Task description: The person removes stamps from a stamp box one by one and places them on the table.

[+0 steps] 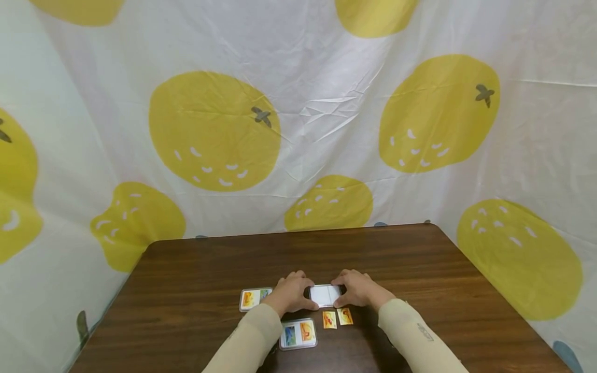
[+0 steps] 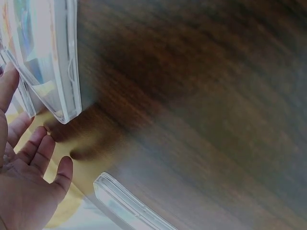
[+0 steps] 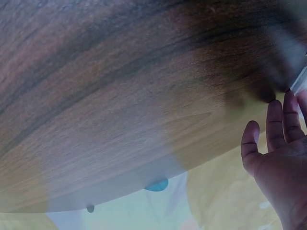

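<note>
A flat, clear-edged plastic case [image 1: 325, 296] with a white face lies on the table between both hands. My left hand [image 1: 294, 292] grips its left side, the index finger at the far corner and the thumb at the near one. At the opposite side, my right hand [image 1: 358, 289] holds the case the same way. Just below it lie two small picture cards, a left one [image 1: 329, 320] and a right one [image 1: 345, 316]. In the left wrist view the left hand's [image 2: 29, 177] other fingers are spread loosely over the wood.
A second clear case [image 1: 298, 334] with two pictures sits near the left forearm. Another similar case [image 1: 249, 299] lies left of the left hand, partly covered by it. The brown wooden table [image 1: 210, 269] ends at a fruit-print curtain [image 1: 322, 129].
</note>
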Action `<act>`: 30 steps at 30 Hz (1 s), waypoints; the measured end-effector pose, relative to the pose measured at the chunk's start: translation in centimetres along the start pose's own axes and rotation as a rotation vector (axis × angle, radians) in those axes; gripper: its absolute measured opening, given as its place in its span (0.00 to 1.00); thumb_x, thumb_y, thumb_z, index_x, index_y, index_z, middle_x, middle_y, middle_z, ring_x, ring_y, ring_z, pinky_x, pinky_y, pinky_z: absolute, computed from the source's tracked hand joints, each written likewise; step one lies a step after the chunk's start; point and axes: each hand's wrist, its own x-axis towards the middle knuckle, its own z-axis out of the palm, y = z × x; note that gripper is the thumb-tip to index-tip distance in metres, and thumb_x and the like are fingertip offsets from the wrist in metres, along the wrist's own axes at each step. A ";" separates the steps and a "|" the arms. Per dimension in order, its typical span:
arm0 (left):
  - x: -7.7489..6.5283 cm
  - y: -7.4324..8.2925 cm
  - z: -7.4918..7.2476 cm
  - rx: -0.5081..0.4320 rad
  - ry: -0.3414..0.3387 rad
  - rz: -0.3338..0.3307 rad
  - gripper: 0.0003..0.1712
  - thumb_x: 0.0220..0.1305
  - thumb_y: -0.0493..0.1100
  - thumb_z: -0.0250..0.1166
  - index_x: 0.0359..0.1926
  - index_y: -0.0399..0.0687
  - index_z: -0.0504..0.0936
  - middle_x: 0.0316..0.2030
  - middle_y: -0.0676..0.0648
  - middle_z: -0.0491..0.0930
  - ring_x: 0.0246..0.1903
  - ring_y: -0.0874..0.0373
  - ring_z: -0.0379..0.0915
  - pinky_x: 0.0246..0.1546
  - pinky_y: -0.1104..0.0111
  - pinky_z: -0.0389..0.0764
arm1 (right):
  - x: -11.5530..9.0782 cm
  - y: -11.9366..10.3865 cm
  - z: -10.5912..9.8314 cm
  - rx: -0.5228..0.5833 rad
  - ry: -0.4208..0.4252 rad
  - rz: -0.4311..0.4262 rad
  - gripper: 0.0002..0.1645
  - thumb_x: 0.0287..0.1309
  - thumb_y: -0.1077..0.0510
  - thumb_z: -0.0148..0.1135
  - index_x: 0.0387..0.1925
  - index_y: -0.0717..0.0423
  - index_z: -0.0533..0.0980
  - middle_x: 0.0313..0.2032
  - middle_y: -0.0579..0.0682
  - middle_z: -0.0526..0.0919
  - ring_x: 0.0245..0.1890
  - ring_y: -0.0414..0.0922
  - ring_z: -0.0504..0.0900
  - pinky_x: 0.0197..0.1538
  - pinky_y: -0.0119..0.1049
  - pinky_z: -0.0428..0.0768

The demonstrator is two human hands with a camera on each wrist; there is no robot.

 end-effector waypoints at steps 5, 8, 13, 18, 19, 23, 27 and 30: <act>-0.2 0.2 -0.3 0.001 -0.002 -0.002 0.35 0.54 0.63 0.73 0.59 0.51 0.81 0.55 0.47 0.73 0.58 0.51 0.66 0.60 0.52 0.67 | 0.0 0.1 0.0 -0.002 -0.003 0.002 0.30 0.47 0.49 0.78 0.53 0.54 0.82 0.48 0.50 0.79 0.54 0.54 0.75 0.58 0.61 0.67; -0.2 0.2 -0.4 -0.002 -0.001 0.002 0.35 0.54 0.63 0.73 0.59 0.51 0.81 0.54 0.48 0.73 0.57 0.51 0.67 0.59 0.52 0.67 | 0.1 0.1 0.0 -0.007 -0.003 0.001 0.30 0.47 0.48 0.78 0.52 0.54 0.82 0.48 0.50 0.79 0.54 0.54 0.75 0.57 0.62 0.67; -0.4 0.2 -0.5 -0.009 -0.005 0.002 0.35 0.54 0.62 0.73 0.59 0.50 0.81 0.55 0.47 0.73 0.58 0.50 0.67 0.60 0.51 0.66 | 0.1 0.0 0.0 -0.011 -0.005 0.002 0.30 0.47 0.48 0.78 0.53 0.54 0.82 0.48 0.50 0.79 0.54 0.55 0.75 0.57 0.61 0.67; -0.5 0.2 -0.5 -0.013 -0.008 0.000 0.35 0.55 0.62 0.73 0.59 0.51 0.80 0.56 0.47 0.72 0.59 0.50 0.66 0.61 0.51 0.66 | 0.1 0.0 -0.1 -0.013 -0.005 -0.001 0.31 0.47 0.48 0.78 0.53 0.54 0.82 0.49 0.51 0.78 0.54 0.55 0.75 0.57 0.61 0.68; -0.4 0.2 -0.5 -0.013 -0.009 0.000 0.35 0.55 0.62 0.73 0.59 0.51 0.80 0.56 0.47 0.72 0.59 0.50 0.66 0.61 0.51 0.66 | 0.1 0.0 -0.1 -0.012 -0.005 -0.002 0.31 0.47 0.48 0.78 0.53 0.54 0.82 0.49 0.51 0.78 0.54 0.55 0.75 0.57 0.61 0.68; -0.4 0.2 -0.4 -0.014 -0.010 0.000 0.35 0.55 0.63 0.72 0.60 0.51 0.80 0.56 0.47 0.72 0.59 0.50 0.66 0.60 0.51 0.66 | 0.0 0.0 0.0 -0.005 -0.003 -0.001 0.31 0.46 0.49 0.78 0.53 0.54 0.82 0.49 0.51 0.79 0.54 0.55 0.75 0.57 0.62 0.67; -0.3 0.1 -0.4 -0.009 -0.013 -0.001 0.35 0.56 0.63 0.72 0.60 0.51 0.80 0.55 0.48 0.72 0.58 0.51 0.66 0.60 0.52 0.66 | 0.0 0.0 0.0 -0.007 -0.001 -0.006 0.31 0.47 0.48 0.78 0.53 0.54 0.82 0.49 0.51 0.79 0.54 0.55 0.75 0.57 0.62 0.67; -0.4 0.1 -0.4 -0.001 -0.011 0.003 0.36 0.56 0.63 0.71 0.61 0.51 0.79 0.55 0.48 0.72 0.57 0.51 0.66 0.60 0.53 0.66 | 0.1 0.1 0.0 -0.018 0.001 -0.016 0.31 0.47 0.48 0.78 0.53 0.54 0.82 0.49 0.51 0.78 0.54 0.55 0.75 0.57 0.62 0.67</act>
